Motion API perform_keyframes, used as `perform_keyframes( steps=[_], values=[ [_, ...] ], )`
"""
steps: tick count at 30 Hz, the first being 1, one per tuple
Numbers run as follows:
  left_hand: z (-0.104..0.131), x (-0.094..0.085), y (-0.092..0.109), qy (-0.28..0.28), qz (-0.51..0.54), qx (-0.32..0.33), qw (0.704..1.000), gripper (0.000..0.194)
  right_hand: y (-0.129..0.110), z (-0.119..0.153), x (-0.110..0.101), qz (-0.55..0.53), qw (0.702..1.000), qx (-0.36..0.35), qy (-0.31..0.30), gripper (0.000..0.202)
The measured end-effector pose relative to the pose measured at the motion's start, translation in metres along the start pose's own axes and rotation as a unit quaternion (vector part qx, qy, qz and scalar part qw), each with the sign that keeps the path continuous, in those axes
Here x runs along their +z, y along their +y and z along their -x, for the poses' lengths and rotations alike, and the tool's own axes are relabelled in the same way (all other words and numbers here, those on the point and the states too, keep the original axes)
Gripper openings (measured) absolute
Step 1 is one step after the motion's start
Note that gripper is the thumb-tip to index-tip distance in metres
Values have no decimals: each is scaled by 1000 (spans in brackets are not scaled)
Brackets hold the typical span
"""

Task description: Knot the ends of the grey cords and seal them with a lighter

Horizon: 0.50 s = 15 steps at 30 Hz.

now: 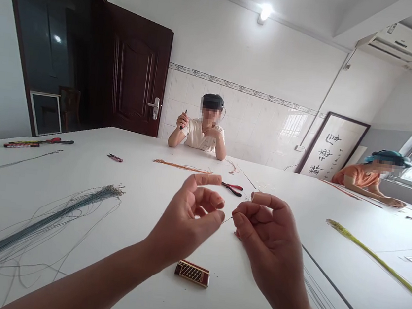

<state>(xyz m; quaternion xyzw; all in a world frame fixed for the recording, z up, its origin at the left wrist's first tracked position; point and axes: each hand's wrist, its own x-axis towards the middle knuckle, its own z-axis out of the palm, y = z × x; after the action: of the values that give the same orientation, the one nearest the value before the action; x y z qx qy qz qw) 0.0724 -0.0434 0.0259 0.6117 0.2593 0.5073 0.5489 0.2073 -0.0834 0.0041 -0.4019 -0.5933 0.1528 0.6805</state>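
Over the middle of the white table, my left hand and my right hand face each other a small gap apart. A thin cord spans that gap, pinched by thumb and finger on both sides; its ends are hidden in my fingers. Some fingertips seem to be wrapped in tape. Below the hands lies a small patterned red and gold case that looks like a lighter. Just beyond them rest pliers with red and black handles, partly hidden by my left hand.
A bundle of grey-blue cords lies at left, a yellow-green bundle at right, an orange one farther back. Small snips and more tools lie at far left. Two people sit across the table, one holding a dark object.
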Motion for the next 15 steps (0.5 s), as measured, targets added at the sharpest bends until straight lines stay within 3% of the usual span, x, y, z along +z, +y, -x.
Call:
perform_keyframes(
  steps=[3,9,15],
  values=[
    [-1,-3,7,22,-36,34,999,37,2,-2,-2,4,1000,10,-28,26],
    [-1,-11,11,-86,-109,7,990,33,8,-1,-3,6,997,23,-70,26],
    [-6,-19,0,-107,-279,148,943,39,12,2,0,15,993,60,-100,26]
  ],
)
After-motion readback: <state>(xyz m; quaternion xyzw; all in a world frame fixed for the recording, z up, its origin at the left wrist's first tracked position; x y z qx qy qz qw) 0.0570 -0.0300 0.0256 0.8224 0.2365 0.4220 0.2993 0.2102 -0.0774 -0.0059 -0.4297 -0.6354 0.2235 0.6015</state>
